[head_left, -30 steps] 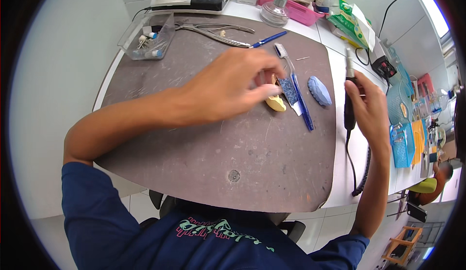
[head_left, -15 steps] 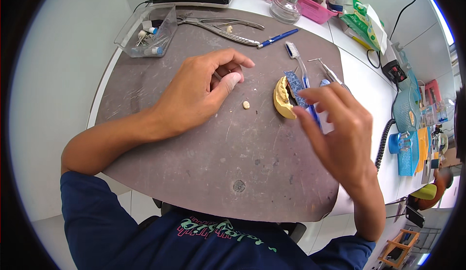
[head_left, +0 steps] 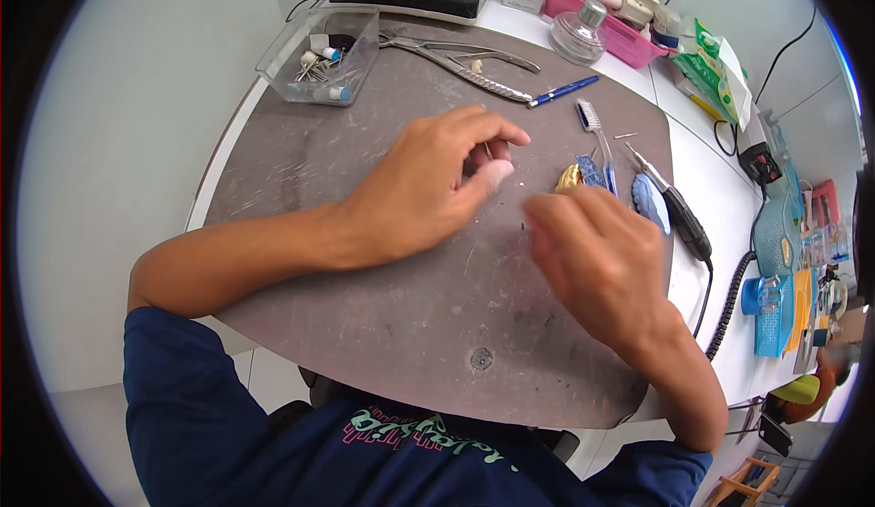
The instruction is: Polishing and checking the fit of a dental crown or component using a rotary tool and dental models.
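Observation:
My left hand [head_left: 447, 184] rests over the brown mat, palm down. Its thumb and index finger stand apart, and the other fingers curl under. My right hand [head_left: 602, 261] is in front of a yellow dental cast [head_left: 569, 178] and hides most of it. Smeared by motion, the thumb and fingertips of that hand come together in a pinch; whatever lies between them is hidden. Behind the cast are a patterned blue piece [head_left: 589, 170] and a toothbrush [head_left: 597, 133]. To their right is a scalloped pale blue piece [head_left: 649, 203], beside a black-bodied dental handpiece [head_left: 685, 219].
Pliers [head_left: 465, 65], a small cream tooth piece [head_left: 476, 67] and a blue pen [head_left: 563, 92] lie at the back. A clear box of burs [head_left: 360, 61] stands back left. Near the glass bottle [head_left: 578, 33] is a pink tray [head_left: 633, 47]. The handpiece cord [head_left: 726, 293] coils at right.
The view has shifted, so everything sits further right and lower. My right hand has moved leftward from beside the cast, its fingers closing. A small cream tooth piece no longer shows on the mat.

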Demonstrator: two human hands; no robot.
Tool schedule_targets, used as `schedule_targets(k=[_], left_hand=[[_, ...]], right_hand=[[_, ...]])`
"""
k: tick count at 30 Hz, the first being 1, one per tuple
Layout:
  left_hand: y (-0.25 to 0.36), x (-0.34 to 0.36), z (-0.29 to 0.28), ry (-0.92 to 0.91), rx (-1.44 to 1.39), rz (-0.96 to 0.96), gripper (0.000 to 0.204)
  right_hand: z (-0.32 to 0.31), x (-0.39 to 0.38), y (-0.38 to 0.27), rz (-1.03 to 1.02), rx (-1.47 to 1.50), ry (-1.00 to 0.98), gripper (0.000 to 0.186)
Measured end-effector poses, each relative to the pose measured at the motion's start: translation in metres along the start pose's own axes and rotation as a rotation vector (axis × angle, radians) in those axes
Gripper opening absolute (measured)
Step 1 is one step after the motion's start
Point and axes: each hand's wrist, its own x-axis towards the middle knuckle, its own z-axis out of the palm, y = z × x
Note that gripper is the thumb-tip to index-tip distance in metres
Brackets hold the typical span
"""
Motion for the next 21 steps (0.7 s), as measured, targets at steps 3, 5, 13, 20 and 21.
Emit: schedule_targets(k=[3, 5, 13, 20, 21], left_hand=[[0.002, 0.003, 0.007, -0.029, 0.111, 0.141, 0.036], [0.007, 0.008, 0.017, -0.021, 0.165, 0.194, 0.042], [0.024, 0.026, 0.043, -0.095, 0.087, 0.163, 0.045], [0.040, 0.017, 0.040, -0.260, -0.576, -0.068, 0.051], [0.045, 0.014, 0.040, -0.273, -0.692, -0.158, 0.050]], right_hand=[[-0.020, -0.015, 0.010, 0.235, 0.208, 0.186, 0.013], [-0.028, -0.023, 0.021, 0.379, 0.345, 0.266, 0.013], [-0.030, -0.047, 0.041, 0.726, 0.937, 0.279, 0.017], [-0.033, -0.049, 0.035, 0.793, 1.133, 0.185, 0.018], [-0.032, -0.048, 0.035, 0.792, 1.120, 0.179, 0.018]])
